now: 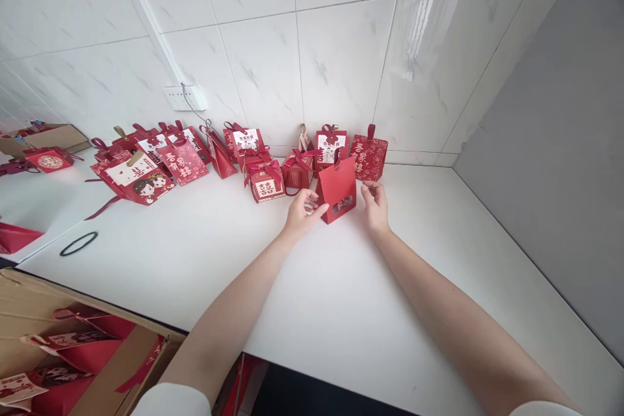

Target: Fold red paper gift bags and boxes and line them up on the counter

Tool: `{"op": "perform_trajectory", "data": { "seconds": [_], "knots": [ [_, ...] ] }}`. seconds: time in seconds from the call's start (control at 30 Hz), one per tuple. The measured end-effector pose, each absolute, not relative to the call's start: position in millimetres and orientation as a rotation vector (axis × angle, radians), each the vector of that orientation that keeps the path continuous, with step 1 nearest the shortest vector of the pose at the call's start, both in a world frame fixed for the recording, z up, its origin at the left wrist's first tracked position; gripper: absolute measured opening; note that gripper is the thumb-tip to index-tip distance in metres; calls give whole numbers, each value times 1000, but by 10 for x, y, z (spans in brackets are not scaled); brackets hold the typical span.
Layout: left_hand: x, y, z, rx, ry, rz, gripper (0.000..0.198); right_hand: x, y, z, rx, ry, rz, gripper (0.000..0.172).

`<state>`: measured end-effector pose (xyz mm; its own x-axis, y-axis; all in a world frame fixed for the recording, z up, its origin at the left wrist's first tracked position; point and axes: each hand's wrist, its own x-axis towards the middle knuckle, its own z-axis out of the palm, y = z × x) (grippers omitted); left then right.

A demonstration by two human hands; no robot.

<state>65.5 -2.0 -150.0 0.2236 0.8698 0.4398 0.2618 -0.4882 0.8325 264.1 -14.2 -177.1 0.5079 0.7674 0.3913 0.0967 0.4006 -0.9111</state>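
A red paper gift box (338, 181) with a small clear window low on its front stands upright on the white table. My left hand (303, 211) is at its left side, the thumb tip at the box's lower edge and the fingers loosely bent, with a gap between thumb and fingers. To the right of the box is my right hand (376, 207), a short way apart from it, fingers loosely curved and holding nothing. Right behind the box stand a red box with a white printed label (330, 140) and a patterned red gift bag (370, 156).
Cube-shaped red boxes with ribbons (268, 186) sit left of my hands. Several red gift bags (141, 175) stand further left along the tiled wall. A dark ring (78, 244) lies on the table (195, 260). Below the front edge, a cardboard box (110, 374) holds more red bags.
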Motion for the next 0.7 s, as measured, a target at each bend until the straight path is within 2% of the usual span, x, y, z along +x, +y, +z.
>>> {"op": "perform_trajectory", "data": {
  "seconds": [0.1,0.2,0.47,0.7],
  "knots": [
    [654,12,-1546,1919,1013,1198,31,2776,-62,-1838,-971,-1065,895,30],
    [589,96,-1604,1853,1057,1163,26,2836,-51,-1873,-917,-1099,1061,28],
    [406,275,-1722,1677,1065,1114,33,2905,-40,-1950,-1021,-1182,1068,33],
    [312,275,-1718,1778,1116,1051,26,2844,-97,-1873,-1144,-1255,918,36]
  ]
}}
